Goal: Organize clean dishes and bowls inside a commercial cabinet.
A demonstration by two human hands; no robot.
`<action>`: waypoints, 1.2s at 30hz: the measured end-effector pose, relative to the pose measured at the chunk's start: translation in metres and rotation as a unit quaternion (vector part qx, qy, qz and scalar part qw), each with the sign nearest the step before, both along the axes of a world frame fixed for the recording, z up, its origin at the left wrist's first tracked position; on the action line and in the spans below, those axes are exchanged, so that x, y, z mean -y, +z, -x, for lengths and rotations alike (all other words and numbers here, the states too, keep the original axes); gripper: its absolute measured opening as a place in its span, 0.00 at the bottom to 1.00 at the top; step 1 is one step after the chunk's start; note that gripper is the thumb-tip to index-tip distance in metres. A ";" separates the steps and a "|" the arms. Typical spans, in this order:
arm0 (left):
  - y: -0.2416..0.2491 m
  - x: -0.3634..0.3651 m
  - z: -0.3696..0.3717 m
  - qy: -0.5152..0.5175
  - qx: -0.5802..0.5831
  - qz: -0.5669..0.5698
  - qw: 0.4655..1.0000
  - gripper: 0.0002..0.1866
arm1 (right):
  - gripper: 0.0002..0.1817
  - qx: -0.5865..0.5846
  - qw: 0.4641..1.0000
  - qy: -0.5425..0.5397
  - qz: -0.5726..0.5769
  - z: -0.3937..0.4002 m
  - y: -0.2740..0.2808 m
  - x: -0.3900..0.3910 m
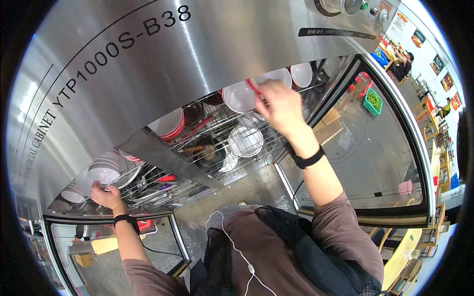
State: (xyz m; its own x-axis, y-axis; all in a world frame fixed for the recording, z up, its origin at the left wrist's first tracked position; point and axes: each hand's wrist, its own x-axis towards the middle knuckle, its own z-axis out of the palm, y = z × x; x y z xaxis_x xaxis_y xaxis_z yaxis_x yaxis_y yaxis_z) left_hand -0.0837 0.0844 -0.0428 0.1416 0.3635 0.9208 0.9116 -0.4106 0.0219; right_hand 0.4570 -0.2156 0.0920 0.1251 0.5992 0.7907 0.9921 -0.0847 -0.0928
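My right hand [282, 106] reaches into the upper right of a steel cabinet, slightly blurred. Its fingers are closed on the red edge of a white bowl [272, 77], among other white bowls on the wire shelf. Another white bowl [239, 97] is just left of it. My left hand [106, 196] is at the shelf front on the left, fingers curled by the lower edge of a stack of striped bowls [104, 170]. Whether it grips a bowl or the shelf wire, I cannot make out.
Glass doors stand open on the right [375, 148] and left [113, 246]. A metal post [173, 153] divides the cabinet. Lower shelves hold a stack of white plates [245, 141] and pans. A green basket [373, 102], tables and people are beyond the right door.
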 end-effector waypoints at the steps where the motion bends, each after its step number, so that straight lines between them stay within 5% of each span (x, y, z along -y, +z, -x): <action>1: 0.000 0.001 -0.001 0.002 0.002 0.000 1.000 0.20 | 0.12 -0.003 0.999 -0.036 -0.016 -0.011 -0.003 0.010; 6: -0.002 0.001 0.001 -0.003 0.012 0.012 1.000 0.20 | 0.11 -0.016 0.982 -0.187 0.031 -0.075 -0.011 0.046; 10: 0.004 0.005 -0.003 -0.007 0.011 0.011 1.000 0.19 | 0.10 -0.012 0.977 -0.201 0.070 -0.112 -0.023 0.048; 18: 0.007 0.008 -0.002 -0.016 0.000 0.010 1.000 0.18 | 0.11 -0.130 0.972 -0.162 0.105 -0.140 -0.038 0.030; 19: 0.009 0.008 -0.004 -0.018 -0.001 0.003 1.000 0.18 | 0.13 -0.211 0.956 -0.140 0.149 -0.144 -0.036 0.030; 22: 0.008 0.007 -0.004 -0.019 -0.001 0.001 1.000 0.18 | 0.17 -0.218 0.932 -0.140 0.254 -0.155 -0.031 0.034; 26: 0.013 0.011 -0.008 -0.015 -0.004 -0.001 1.000 0.19 | 0.19 -0.030 0.909 -0.080 0.409 -0.222 -0.051 0.023; 28: 0.011 0.011 -0.008 -0.013 0.002 0.005 1.000 0.19 | 0.23 -0.047 0.892 -0.096 0.438 -0.220 -0.047 0.014; 30: 0.009 0.010 -0.006 -0.003 0.011 0.018 1.000 0.18 | 0.26 -0.215 0.918 -0.061 0.329 -0.214 -0.047 0.011; 36: 0.007 0.009 -0.004 -0.004 0.004 0.016 1.000 0.18 | 0.32 -0.234 0.886 -0.076 0.393 -0.190 -0.021 -0.015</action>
